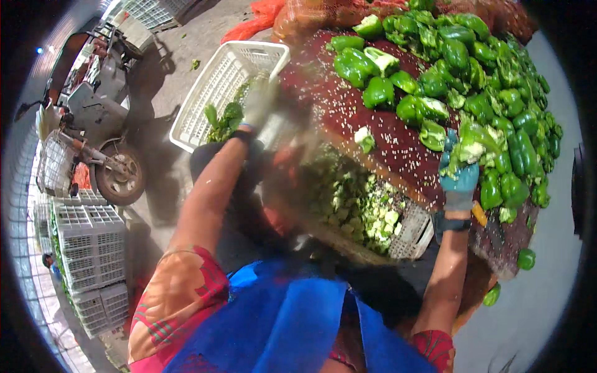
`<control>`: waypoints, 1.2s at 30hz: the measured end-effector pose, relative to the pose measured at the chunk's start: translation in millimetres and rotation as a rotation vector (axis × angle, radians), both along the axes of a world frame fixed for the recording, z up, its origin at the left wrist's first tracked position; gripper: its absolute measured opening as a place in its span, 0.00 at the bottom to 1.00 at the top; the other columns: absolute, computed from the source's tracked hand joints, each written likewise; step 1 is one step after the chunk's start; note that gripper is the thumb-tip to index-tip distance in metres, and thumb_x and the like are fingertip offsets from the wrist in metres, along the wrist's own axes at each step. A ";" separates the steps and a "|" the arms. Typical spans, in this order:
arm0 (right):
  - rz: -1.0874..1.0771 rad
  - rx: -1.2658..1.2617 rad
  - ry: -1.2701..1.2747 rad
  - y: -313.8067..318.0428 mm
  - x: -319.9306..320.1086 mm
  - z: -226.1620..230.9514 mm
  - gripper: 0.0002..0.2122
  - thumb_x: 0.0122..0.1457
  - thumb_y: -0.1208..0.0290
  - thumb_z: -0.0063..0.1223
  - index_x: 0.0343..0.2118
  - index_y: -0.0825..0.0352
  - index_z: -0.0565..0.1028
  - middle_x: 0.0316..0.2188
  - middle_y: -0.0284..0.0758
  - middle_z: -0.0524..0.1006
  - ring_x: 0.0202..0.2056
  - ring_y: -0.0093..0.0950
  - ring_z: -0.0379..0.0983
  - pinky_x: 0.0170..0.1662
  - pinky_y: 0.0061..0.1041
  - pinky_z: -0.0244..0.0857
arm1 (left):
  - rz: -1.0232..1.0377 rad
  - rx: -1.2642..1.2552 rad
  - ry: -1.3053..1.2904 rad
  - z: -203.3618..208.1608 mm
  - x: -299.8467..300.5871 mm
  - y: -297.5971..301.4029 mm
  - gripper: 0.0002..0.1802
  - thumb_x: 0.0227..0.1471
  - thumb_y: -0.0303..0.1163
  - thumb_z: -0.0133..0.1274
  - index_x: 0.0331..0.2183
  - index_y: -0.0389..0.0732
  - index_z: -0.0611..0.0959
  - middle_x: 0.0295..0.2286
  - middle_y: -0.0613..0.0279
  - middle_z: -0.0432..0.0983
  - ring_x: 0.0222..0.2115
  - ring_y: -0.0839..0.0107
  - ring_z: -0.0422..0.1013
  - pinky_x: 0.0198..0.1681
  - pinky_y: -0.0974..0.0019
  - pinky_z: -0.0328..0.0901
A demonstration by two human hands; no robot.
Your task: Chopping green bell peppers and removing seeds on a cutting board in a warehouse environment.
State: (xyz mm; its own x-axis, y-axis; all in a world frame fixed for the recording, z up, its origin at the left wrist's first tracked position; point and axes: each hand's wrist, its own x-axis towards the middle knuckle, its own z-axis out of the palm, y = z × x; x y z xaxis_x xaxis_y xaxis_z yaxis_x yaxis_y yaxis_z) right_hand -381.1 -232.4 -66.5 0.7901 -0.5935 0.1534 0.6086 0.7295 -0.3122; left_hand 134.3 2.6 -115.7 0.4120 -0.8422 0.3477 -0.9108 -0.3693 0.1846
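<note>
My left hand [258, 104], in a pale glove, is smeared by motion over the near right side of a white plastic basket [180, 132]. Its fingers cannot be made out. Some green pepper pieces [224, 121] lie in that basket. My right hand [459, 179], in a teal and grey glove, is closed around a torn green bell pepper [476, 144] with pale flesh showing. It is at the near edge of a large heap of green bell peppers [457, 56] on a dark red tabletop [398, 140] strewn with pale seeds.
Below the table edge, a crate [418, 233] holds pale pepper cores and scraps. A small orange-yellow object [479, 213] lies right of my right wrist. Mesh sacks [311, 18] sit behind the table. Stacked white crates [93, 248] and a parked two-wheeler [99, 137] stand at left.
</note>
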 end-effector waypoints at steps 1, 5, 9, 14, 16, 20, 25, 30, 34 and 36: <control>-0.096 -0.025 0.068 -0.8 -28.7 -11.2 0.23 0.67 0.59 0.36 0.61 0.65 0.61 0.59 0.46 0.66 0.52 0.40 0.71 0.47 0.43 0.73 | 0.090 0.024 0.287 48.5 -90.4 -35.2 0.37 0.58 0.54 0.42 0.58 0.37 0.64 0.55 0.42 0.63 0.57 0.47 0.59 0.59 0.48 0.53; -0.203 -0.035 0.211 -3.9 -31.0 -13.8 0.25 0.66 0.56 0.37 0.62 0.65 0.59 0.60 0.47 0.64 0.50 0.38 0.72 0.43 0.40 0.74 | 0.117 0.088 0.044 31.9 -64.5 -72.9 0.39 0.58 0.56 0.40 0.61 0.39 0.60 0.60 0.40 0.54 0.61 0.42 0.51 0.63 0.49 0.47; -0.261 -0.075 0.185 -5.2 -39.6 -3.6 0.25 0.67 0.57 0.35 0.61 0.67 0.59 0.60 0.49 0.63 0.50 0.40 0.72 0.43 0.40 0.74 | -0.055 0.120 0.147 71.9 -72.1 -109.6 0.40 0.58 0.56 0.37 0.62 0.38 0.58 0.62 0.40 0.49 0.64 0.46 0.46 0.66 0.52 0.42; -0.290 -0.076 0.249 -2.5 -53.2 -9.3 0.24 0.67 0.57 0.35 0.61 0.67 0.59 0.60 0.49 0.64 0.50 0.41 0.72 0.43 0.40 0.74 | -0.192 0.316 0.094 80.4 -55.6 -157.6 0.38 0.60 0.53 0.34 0.63 0.38 0.57 0.63 0.41 0.48 0.65 0.48 0.44 0.66 0.54 0.41; -0.284 -0.084 0.262 0.7 -53.0 -8.3 0.24 0.68 0.57 0.35 0.62 0.67 0.59 0.59 0.50 0.64 0.50 0.41 0.72 0.43 0.40 0.74 | -0.160 0.254 0.151 57.2 -31.3 -177.7 0.35 0.61 0.50 0.35 0.61 0.38 0.59 0.62 0.42 0.50 0.64 0.48 0.45 0.66 0.53 0.42; -0.296 -0.078 0.296 6.4 -63.2 -12.5 0.24 0.68 0.57 0.34 0.62 0.67 0.59 0.59 0.50 0.64 0.50 0.41 0.72 0.44 0.40 0.74 | -0.400 -0.008 -0.117 28.0 -25.7 -185.8 0.27 0.56 0.44 0.40 0.54 0.42 0.70 0.54 0.48 0.62 0.56 0.47 0.56 0.60 0.48 0.51; -0.301 -0.076 0.301 8.0 -70.7 -13.4 0.24 0.68 0.58 0.34 0.62 0.67 0.59 0.59 0.50 0.64 0.50 0.42 0.72 0.44 0.40 0.74 | -0.594 -0.030 -0.093 10.2 -30.8 -170.0 0.26 0.57 0.43 0.40 0.54 0.40 0.70 0.54 0.47 0.63 0.56 0.49 0.58 0.61 0.50 0.50; -0.264 -0.074 0.270 6.4 -59.7 -8.1 0.24 0.68 0.58 0.34 0.62 0.67 0.59 0.59 0.50 0.64 0.50 0.42 0.72 0.44 0.40 0.74 | -0.632 0.138 -0.146 38.4 -85.0 -129.2 0.22 0.56 0.41 0.44 0.51 0.44 0.73 0.54 0.45 0.62 0.59 0.45 0.53 0.62 0.45 0.48; -0.193 -0.068 0.201 4.9 -34.5 -9.1 0.24 0.68 0.58 0.34 0.62 0.66 0.59 0.59 0.50 0.65 0.50 0.43 0.72 0.44 0.40 0.74 | -0.660 0.093 -0.251 25.6 -112.6 -102.0 0.20 0.53 0.42 0.48 0.47 0.45 0.75 0.55 0.47 0.61 0.60 0.45 0.52 0.63 0.42 0.45; -0.150 -0.067 0.177 8.6 -22.4 -2.5 0.24 0.68 0.58 0.34 0.62 0.66 0.59 0.59 0.50 0.65 0.50 0.43 0.72 0.44 0.40 0.74 | -0.620 0.149 -0.309 23.2 -130.1 -92.0 0.22 0.55 0.42 0.47 0.50 0.46 0.73 0.57 0.48 0.58 0.61 0.46 0.51 0.64 0.44 0.44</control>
State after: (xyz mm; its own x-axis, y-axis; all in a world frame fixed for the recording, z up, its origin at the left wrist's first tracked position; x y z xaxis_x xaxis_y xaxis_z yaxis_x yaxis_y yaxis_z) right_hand -403.5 -223.9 -69.0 0.7115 -0.6998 0.0629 0.6403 0.6089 -0.4682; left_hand 4.1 -89.4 -92.6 -0.2582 -0.9372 0.2344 -0.9638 0.2334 -0.1286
